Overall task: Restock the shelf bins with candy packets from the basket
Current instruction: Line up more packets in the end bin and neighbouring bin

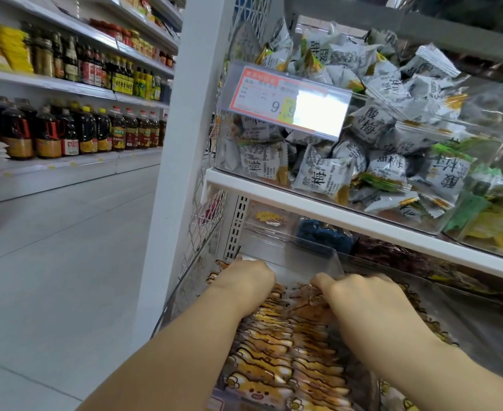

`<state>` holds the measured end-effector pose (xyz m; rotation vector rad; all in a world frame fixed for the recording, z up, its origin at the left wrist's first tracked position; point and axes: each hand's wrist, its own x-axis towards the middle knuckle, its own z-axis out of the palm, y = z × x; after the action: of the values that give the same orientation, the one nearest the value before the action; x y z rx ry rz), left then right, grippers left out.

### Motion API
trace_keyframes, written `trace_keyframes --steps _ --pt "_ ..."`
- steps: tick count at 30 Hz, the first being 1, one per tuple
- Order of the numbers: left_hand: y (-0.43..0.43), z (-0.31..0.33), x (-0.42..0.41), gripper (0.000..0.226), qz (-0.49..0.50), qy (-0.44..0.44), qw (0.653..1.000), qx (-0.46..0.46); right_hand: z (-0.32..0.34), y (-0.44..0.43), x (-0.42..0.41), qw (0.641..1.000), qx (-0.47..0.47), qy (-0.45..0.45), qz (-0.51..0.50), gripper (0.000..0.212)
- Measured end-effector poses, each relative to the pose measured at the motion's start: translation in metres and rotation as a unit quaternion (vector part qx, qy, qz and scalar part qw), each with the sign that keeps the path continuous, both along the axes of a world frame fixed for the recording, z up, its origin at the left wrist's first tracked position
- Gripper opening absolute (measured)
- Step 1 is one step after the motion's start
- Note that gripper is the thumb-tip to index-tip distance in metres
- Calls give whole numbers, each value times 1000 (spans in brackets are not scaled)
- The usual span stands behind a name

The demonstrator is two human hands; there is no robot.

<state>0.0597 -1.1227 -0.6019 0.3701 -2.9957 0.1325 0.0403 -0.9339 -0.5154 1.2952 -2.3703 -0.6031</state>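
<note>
Yellow-and-orange tiger-print candy packets (277, 351) stand in rows inside a clear plastic shelf bin (318, 256) on the lower shelf. My left hand (244, 280) reaches into the far left of the bin, fingers curled down over the packets' tops. My right hand (363, 295) is beside it, fingers curled round the top edges of packets near the bin's back wall. The fingertips of both hands are hidden among the packets. No basket is in view.
Above, a white shelf (333, 209) carries a clear bin of grey-white plum candy packets (371, 126) with an orange price tag (286, 102). A white upright post (182, 143) stands left. Across the tiled aisle floor (51, 262), shelves hold oil and sauce bottles (75, 132).
</note>
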Motion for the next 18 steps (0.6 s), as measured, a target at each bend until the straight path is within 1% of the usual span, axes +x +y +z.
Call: trace_keyframes --steps 4,9,15,18 --pt "-1 -1 -1 31 -6 -2 1000 -6 8 2 0 1000 -11 22 -8 58" --pt "1 0 0 32 -12 -4 1000 -18 9 -3 -1 1000 -9 19 -11 59" --pt "3 4 1 34 7 -33 999 2 -3 -7 1 1000 9 9 8 52" --pt "4 5 4 30 -3 -11 1000 -1 -11 -11 -2 1000 21 -1 0 52"
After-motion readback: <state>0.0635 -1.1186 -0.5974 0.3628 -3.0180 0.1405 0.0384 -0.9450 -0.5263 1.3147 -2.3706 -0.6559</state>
